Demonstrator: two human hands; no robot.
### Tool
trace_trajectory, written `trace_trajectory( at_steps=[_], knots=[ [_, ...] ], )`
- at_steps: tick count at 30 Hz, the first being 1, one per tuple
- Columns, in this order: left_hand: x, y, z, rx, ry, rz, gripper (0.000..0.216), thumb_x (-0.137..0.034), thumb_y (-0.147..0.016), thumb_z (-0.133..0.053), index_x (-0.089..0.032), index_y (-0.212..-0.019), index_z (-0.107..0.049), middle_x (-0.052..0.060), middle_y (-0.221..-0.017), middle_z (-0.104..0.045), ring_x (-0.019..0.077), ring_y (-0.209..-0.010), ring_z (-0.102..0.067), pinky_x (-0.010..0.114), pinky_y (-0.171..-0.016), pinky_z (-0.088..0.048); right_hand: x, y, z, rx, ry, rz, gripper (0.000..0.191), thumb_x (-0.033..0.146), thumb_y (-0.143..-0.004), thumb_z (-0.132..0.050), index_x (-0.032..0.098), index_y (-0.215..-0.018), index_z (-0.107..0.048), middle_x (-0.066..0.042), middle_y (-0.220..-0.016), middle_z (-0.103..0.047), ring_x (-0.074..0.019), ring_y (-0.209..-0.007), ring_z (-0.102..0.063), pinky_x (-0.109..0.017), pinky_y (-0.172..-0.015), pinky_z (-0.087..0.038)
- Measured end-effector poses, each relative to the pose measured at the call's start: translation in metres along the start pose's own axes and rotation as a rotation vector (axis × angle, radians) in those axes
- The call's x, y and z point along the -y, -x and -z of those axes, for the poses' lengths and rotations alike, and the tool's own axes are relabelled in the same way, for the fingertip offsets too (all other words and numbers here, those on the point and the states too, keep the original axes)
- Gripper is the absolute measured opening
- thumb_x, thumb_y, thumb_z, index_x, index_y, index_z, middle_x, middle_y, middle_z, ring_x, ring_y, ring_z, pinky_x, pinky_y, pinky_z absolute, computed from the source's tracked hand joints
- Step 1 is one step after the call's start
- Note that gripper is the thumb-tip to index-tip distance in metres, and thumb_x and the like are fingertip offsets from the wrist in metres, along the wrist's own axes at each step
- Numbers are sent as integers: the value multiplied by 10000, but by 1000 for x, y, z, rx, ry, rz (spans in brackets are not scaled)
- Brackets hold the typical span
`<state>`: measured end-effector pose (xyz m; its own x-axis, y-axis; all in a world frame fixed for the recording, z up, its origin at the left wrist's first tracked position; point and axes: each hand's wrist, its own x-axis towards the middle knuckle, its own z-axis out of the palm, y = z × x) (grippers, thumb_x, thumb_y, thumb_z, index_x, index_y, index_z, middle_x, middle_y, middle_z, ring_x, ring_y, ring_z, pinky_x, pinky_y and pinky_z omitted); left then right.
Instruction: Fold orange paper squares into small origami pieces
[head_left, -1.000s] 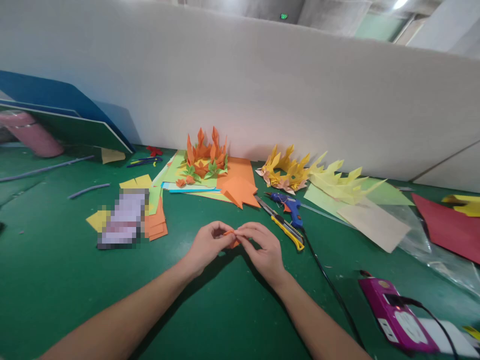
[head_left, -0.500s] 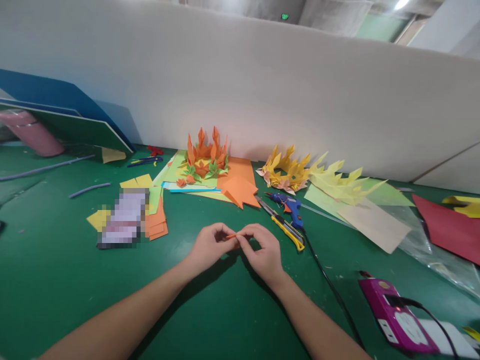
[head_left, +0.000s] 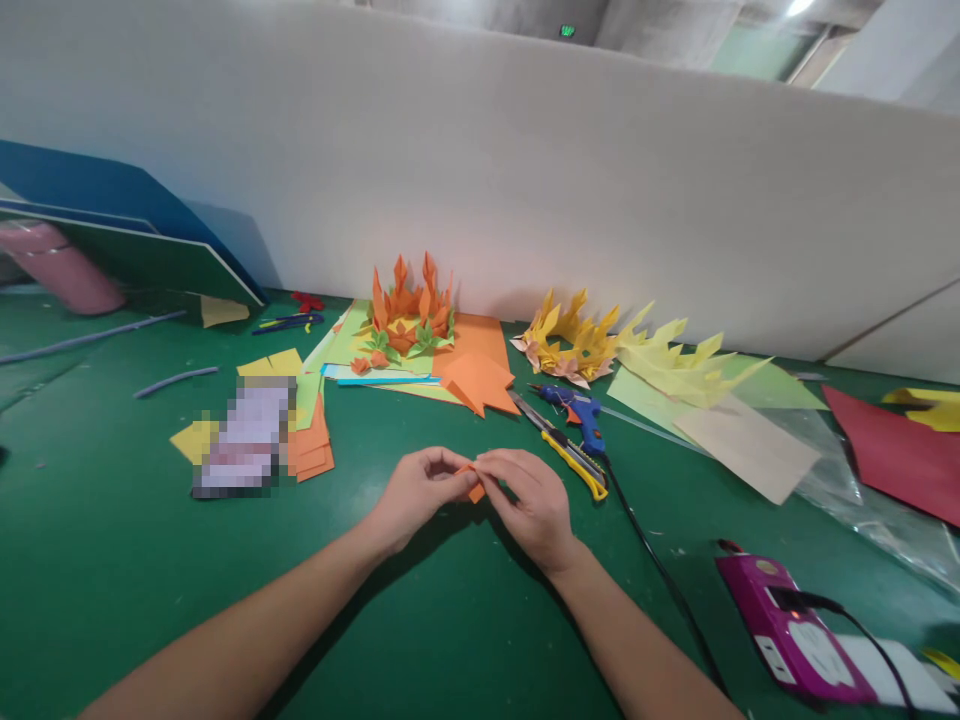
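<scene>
My left hand (head_left: 418, 492) and my right hand (head_left: 534, 503) meet just above the green table (head_left: 135, 580), fingertips pinched together on one small piece of folded orange paper (head_left: 475, 489). Most of that paper is hidden by the fingers; only an orange corner shows between and below them. Beyond the hands lies a larger folded orange sheet (head_left: 480, 382). A yellow utility knife (head_left: 574, 462) and a blue glue gun (head_left: 582, 416) rest just right of my right hand.
Orange paper flowers (head_left: 409, 310) and yellow paper flowers (head_left: 574, 340) stand against the white wall. Stacked orange and yellow squares (head_left: 311, 440) lie at left, a red sheet (head_left: 892, 455) at right. A pink power strip (head_left: 787, 625) with a black cable sits near right.
The fingers have worked the orange paper; a lower corner of it shows again under the fingertips. Both hands stay in nearly the same place.
</scene>
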<state>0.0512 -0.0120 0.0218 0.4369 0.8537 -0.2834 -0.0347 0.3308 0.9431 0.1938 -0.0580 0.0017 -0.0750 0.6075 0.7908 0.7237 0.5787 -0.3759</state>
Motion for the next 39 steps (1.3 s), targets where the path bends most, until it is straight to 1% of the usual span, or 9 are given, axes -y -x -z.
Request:
trace_trajectory(
  at_steps=[5,10,13,18,21,25,30,34,39],
  knots=[
    [1,-2,2,0,73,1,316,-344,-516,-802,-129,-673,-631,-14,-611,-643,85,-576,-566,213,-602,-455,-3,1,1,35,-17,39,234,49,-808,-521,168,-958,-656,-112,-909,-698,-187,-866,-642,-331,-773,-542],
    [2,-3,4,45,110,8,318,-359,-539,-788,-134,-708,-641,-1,-683,-660,93,-621,-581,226,-640,-466,-2,0,3,24,-84,-19,233,77,-801,-522,210,-928,-666,-85,-888,-693,-185,-835,-643,-346,-745,-543],
    [1,-3,3,46,78,-10,309,-366,-550,-774,-135,-692,-624,-9,-652,-635,86,-585,-551,215,-593,-441,-1,-1,4,12,-220,-163,192,104,-804,-517,202,-849,-675,-71,-832,-692,-177,-809,-643,-334,-744,-533],
    [-1,-3,3,19,-13,-127,243,-328,-610,-726,-151,-679,-575,-47,-588,-558,74,-549,-497,196,-543,-388,-3,-1,2,4,-520,-554,169,222,-828,-504,199,-864,-668,-33,-762,-693,-150,-696,-650,-270,-636,-543],
    [-1,-2,2,15,-47,-186,206,-295,-635,-702,-158,-675,-553,-52,-609,-532,75,-561,-487,202,-553,-396,-4,-1,-1,46,-580,-648,162,270,-811,-531,197,-822,-675,-16,-713,-683,-134,-605,-625,-252,-579,-536],
    [0,-2,1,31,-49,-217,197,-283,-648,-685,-168,-721,-543,-58,-631,-514,80,-581,-497,206,-564,-414,-3,-1,-4,76,-574,-669,118,259,-766,-577,190,-771,-673,-21,-716,-690,-141,-606,-627,-257,-580,-534],
    [5,-3,2,88,-78,-269,145,-269,-703,-637,-168,-778,-565,-16,-707,-577,106,-635,-555,236,-608,-461,-3,0,-4,32,-577,-647,53,233,-718,-641,190,-731,-669,-15,-699,-682,-146,-645,-632,-265,-628,-532],
    [6,-4,6,43,-210,-431,69,-227,-722,-610,-172,-757,-629,49,-898,-575,160,-820,-576,273,-675,-495,-3,0,-4,5,-569,-616,23,209,-700,-667,192,-715,-663,-12,-694,-672,-146,-655,-626,-267,-635,-529],
    [4,-2,9,32,-373,-588,90,-198,-756,-580,-203,-769,-669,53,-890,-584,175,-852,-572,308,-744,-490,-2,1,-4,28,-634,-664,80,262,-709,-667,189,-726,-640,-5,-678,-656,-139,-607,-615,-267,-579,-537]
  ],
)
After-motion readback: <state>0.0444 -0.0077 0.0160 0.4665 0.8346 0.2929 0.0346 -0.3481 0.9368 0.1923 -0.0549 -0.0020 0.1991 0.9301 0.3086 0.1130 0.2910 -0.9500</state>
